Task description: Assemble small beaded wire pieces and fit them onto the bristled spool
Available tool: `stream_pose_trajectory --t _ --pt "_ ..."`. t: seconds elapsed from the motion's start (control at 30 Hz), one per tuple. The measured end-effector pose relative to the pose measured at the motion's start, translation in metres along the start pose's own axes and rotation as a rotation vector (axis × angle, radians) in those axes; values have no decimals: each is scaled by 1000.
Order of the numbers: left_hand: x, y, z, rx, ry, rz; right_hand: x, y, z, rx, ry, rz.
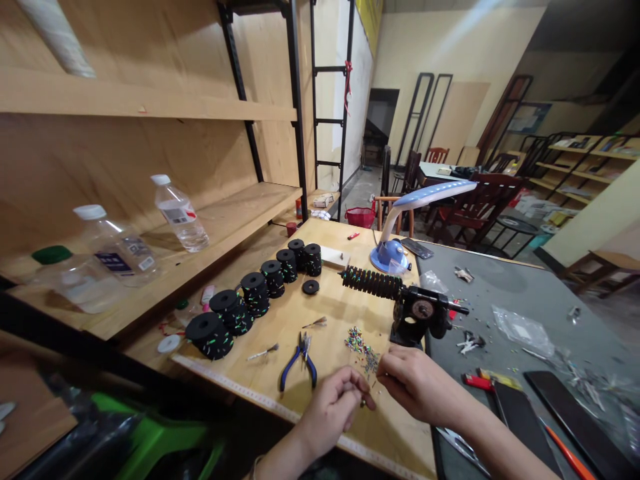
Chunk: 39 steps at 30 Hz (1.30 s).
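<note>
My left hand is low over the wooden tabletop, its fingers curled in with a small dark speck at the fingertips that I cannot make out. Close beside it on the right, my right hand has thumb and fingers pinched together; anything between them is hidden. Just beyond both hands lie a heap of small multicoloured beads and a scatter of tiny metal pieces. Blue-handled pliers rest left of the hands, jaws pointing away. Behind the right hand stands a black clamping device bearing a ridged black roll.
Several black foam spools with coloured bits stand in a row at left. A black disc, small brushes and a blue lamp are nearby. Plastic bags, a lighter and black cases lie on the grey mat.
</note>
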<state>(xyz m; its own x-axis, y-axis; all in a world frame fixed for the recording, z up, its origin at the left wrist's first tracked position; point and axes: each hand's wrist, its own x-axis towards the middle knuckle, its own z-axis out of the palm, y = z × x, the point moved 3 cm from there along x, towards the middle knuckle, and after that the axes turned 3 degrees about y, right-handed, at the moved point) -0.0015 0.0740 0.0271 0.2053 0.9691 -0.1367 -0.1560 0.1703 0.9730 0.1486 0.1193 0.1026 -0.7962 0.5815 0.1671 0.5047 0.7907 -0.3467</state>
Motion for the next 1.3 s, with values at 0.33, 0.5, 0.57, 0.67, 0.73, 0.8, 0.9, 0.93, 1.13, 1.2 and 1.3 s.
stream_pose_trajectory --t 0.33,0.5,0.57,0.67,0.73,0.8,0.9,0.93,1.13,1.2,1.3 --pt "5 11 5 86 45 71 0 -2 1 -23 -8 -14" --pt "3 6 2 44 49 18 0 0 1 -1 8 -10" --pt "2 4 0 56 47 9 0 0 2 -2 5 -4" --pt "1 1 -2 75 43 0 1 1 2 -9 -13 12" --pt "1 -1 -2 79 35 -6 1 1 2 -4 -19 25" --pt "2 -1 -1 68 23 -6 2 1 2 4 -16 29" --pt "4 0 2 -1 1 2 3 0 2 2 -15 4" --pt "5 0 3 -17 -1 8 4 0 2 -4 -13 -3" --pt "4 6 4 80 40 86 4 2 5 -26 19 8" --pt "3 5 5 63 36 95 3 2 5 -16 37 7" --pt "4 2 5 -7 12 70 2 2 4 -4 59 5"
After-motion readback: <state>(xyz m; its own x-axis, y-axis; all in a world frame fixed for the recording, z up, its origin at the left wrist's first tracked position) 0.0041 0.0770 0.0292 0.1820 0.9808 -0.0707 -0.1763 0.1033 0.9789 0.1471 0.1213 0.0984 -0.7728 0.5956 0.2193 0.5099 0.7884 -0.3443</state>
